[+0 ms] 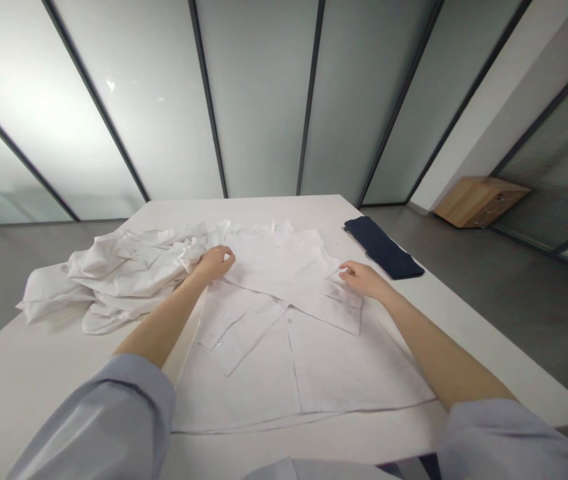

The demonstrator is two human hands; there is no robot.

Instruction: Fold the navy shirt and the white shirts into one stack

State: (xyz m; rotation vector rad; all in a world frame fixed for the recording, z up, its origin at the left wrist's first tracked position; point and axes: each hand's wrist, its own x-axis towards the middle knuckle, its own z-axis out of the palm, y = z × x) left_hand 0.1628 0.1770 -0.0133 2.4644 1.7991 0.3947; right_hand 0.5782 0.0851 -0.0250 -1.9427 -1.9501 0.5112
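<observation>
A white button-up shirt (259,347) lies spread on the table, its collar at the far end and its hem towards me. Both sleeves are folded inward across the front, with a cuff at the lower left and another at the right. My left hand (217,264) is at the shirt's left shoulder edge, its fingers curled in a pinch on the cloth. At the opposite shoulder edge, my right hand (363,277) pinches the fabric between thumb and fingers. The fingertips partly hide the cloth they grip.
Left of the shirt is a crumpled heap of white clothes (124,273), close to my left forearm. A folded navy cloth (384,247) lies near the right edge of the white table (244,208). Frosted glass panels stand behind, and a wooden cabinet (479,200) is on the floor at right.
</observation>
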